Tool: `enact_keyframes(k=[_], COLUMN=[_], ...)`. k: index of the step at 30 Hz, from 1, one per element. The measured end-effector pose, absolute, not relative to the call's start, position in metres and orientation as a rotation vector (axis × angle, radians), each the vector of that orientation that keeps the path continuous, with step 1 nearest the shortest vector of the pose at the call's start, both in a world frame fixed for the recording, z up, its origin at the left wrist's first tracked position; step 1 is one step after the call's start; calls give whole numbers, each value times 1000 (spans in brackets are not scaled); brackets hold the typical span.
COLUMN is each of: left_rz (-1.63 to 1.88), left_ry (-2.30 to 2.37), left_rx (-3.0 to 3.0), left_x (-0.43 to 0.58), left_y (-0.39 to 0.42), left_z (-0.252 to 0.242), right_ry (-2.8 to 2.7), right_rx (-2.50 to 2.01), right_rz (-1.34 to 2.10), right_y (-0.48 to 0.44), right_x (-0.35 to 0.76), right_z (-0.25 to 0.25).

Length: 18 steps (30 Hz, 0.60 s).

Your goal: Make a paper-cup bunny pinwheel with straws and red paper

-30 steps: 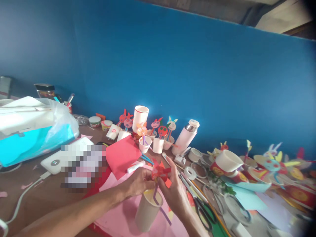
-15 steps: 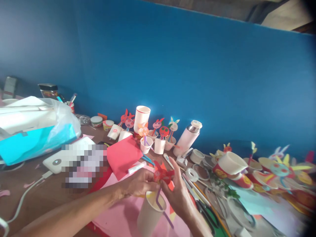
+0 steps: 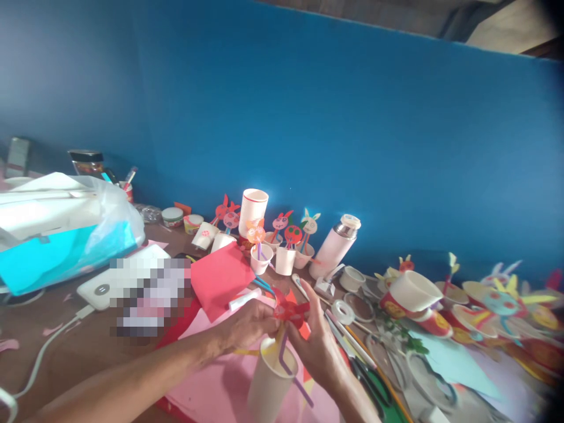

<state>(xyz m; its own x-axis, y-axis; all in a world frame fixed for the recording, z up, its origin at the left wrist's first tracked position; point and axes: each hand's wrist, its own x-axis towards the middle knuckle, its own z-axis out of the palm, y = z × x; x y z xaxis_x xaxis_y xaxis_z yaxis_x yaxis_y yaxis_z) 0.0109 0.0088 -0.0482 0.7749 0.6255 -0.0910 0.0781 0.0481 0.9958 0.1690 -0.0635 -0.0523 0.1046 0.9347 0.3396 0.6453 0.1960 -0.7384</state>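
Observation:
A red paper cutout face with ears [image 3: 291,310] is between my two hands, above a white paper cup [image 3: 268,390]. My left hand [image 3: 252,324] pinches its left side near the straw tops. My right hand [image 3: 318,336] grips the right edge, thumb below and fingers raised along the side. From under the cutout a bent purple straw [image 3: 282,352] runs into the cup, and a purple length sticks out at the cup's right. Out of the cup's left side pokes a yellow straw [image 3: 247,352]. Pink paper [image 3: 211,379] lies underneath.
Small cups with paper faces [image 3: 285,259] stand by the blue wall, beside a pink thermos [image 3: 333,249]. Scissors [image 3: 372,382], a tape roll [image 3: 342,312] and pencils lie at right. Red paper [image 3: 222,279], a white power bank [image 3: 103,289] and a plastic bag [image 3: 118,217] occupy the left.
The paper cup has shifted slightly to the right, and more of the yellow straw shows at its left. Both hands stay on the red cutout, nearly in place.

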Motion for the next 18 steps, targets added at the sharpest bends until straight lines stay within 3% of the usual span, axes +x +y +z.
enact_keyframes(k=[18], left_rz=[511], left_ry=[626], left_rx=[1491], left_x=[11], left_y=[13], left_z=[-52], right_ry=[-1585], right_rx=[-1563], right_rz=[450], right_y=[-63], right_x=[169], right_z=[-53])
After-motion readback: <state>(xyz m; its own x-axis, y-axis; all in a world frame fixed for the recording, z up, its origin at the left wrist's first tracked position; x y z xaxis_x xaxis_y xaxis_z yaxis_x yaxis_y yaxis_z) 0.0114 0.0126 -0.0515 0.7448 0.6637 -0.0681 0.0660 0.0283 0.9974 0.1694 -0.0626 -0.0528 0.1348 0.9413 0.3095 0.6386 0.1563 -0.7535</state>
